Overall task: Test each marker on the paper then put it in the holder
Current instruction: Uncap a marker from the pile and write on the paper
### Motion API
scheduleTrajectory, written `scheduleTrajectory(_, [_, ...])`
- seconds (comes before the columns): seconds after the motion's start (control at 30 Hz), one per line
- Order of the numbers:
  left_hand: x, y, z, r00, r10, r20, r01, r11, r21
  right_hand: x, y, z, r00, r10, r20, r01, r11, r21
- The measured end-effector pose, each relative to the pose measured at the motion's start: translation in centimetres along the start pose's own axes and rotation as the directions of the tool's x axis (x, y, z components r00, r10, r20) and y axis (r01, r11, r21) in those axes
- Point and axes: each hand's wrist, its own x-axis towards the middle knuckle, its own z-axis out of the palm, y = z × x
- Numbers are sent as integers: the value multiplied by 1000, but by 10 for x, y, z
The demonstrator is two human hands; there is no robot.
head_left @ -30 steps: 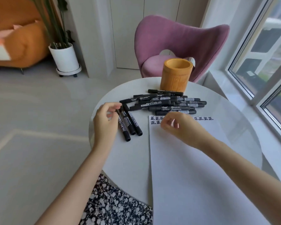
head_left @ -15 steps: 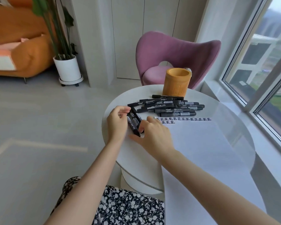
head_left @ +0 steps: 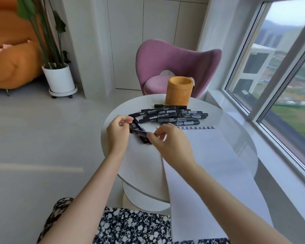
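Lifted just off the table (head_left: 236,136) since a moment ago, one marker (head_left: 139,132) is pinched at either end by left hand (head_left: 117,132) and right hand (head_left: 171,143), beside the paper (head_left: 209,155), where a careless pull could scatter its neighbours.

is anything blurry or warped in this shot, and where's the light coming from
Head view: daylight enters from the window on the right; wide-angle lens bows its frame; the marker between left hand and right hand is motion-blurred; holder stays sharp.
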Motion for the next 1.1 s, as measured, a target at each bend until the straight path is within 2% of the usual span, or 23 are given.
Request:
scheduleTrajectory(0.07, [-2,2,0,1000,8,22,-8,999,-35,3,5,-12,998,59,-25,-54,985,161])
scheduleTrajectory(0.13, [-5,6,-1,998,35,46,-32,997,-71,5,11,-23,993,98,-60,-80,965,248])
scheduleTrajectory(0.23, [-11,13,-1,981,153,119,-142,985,-95,9,20,-35,978,177,-111,-124,919,374])
scheduleTrajectory(0.3, [-15,16,-1,940,279,196,-275,960,-50,13,26,-42,968,211,-136,-140,903,406])
scheduleTrajectory(0.4, [-19,17,0,833,457,312,-505,858,93,19,33,-53,963,220,-158,-136,896,422])
scheduleTrajectory(0.53, [-24,23,6,792,443,421,-538,832,138,27,41,-61,974,177,-138,-99,889,447])
scheduleTrajectory(0.63, [-29,31,18,719,528,452,-659,724,202,30,43,-58,978,159,-133,-77,875,479])
scheduleTrajectory(0.73, [-35,44,28,718,495,489,-648,731,213,33,45,-58,980,179,-86,-79,749,658])
scheduleTrajectory(0.8, [-39,51,33,707,477,522,-643,741,194,34,45,-58,987,162,12,-120,679,725])
scheduleTrajectory(0.9, [-44,59,39,703,444,556,-598,793,122,34,42,-53,990,104,97,-142,686,714])
scheduleTrajectory(1.1, [-43,68,47,708,308,635,-444,894,62,42,45,-49,998,49,34,-58,643,764])
